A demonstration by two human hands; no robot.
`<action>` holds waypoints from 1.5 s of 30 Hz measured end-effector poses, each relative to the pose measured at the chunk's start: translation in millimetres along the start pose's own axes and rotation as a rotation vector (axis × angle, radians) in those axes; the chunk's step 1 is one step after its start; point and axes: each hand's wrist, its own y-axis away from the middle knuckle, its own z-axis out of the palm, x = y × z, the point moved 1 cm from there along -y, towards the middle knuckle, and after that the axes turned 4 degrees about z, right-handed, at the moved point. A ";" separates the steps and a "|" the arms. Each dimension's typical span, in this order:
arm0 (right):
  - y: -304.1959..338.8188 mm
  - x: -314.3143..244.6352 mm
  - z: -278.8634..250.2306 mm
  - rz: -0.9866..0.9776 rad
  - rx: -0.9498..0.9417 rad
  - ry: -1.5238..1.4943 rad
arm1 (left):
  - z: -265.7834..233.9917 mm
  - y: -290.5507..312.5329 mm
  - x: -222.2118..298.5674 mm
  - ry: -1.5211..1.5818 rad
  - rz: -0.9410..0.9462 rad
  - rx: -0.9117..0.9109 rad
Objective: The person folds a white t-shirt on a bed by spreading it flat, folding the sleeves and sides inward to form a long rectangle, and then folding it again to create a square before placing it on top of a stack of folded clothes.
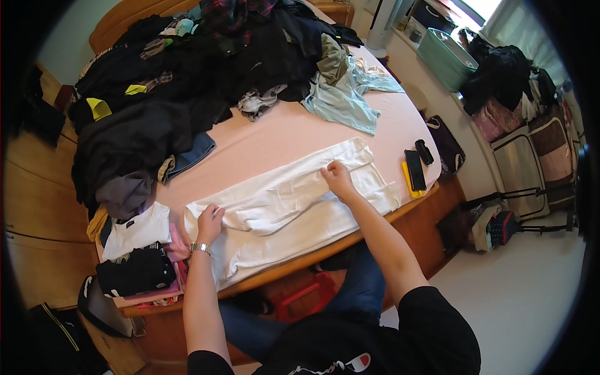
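Note:
A white garment [269, 190] lies stretched out along the near edge of the bed, one layer partly folded over another, with wrinkles along the fold. What kind of garment it is cannot be made out. My left hand [210, 224], with a metal-band watch [200, 248] on its wrist, pinches the cloth near its left end. Farther right, my right hand [338, 179] is closed on the upper layer near the right end. Beside my left wrist lie a folded white T-shirt [140, 232] and a folded black garment [136, 272].
A large heap of dark clothes [206, 69] covers the bed's far side. A light blue top [340, 94] and jeans [190, 156] lie at its edge. A black phone-like object [414, 170] rests on something yellow at the right. Below the bed edge is a red stool-like object [306, 299].

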 end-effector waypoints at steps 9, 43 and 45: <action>3.3 12.1 -6.4 0.007 0.057 0.318 | 15.6 8.3 51.7 -0.416 0.425 0.467; -29.1 15.5 -162.7 -0.182 0.336 0.769 | 93.8 26.1 134.1 -0.522 0.471 -0.184; 17.5 33.1 -190.7 -0.095 0.510 0.724 | 120.6 5.0 151.2 -0.509 0.572 -0.216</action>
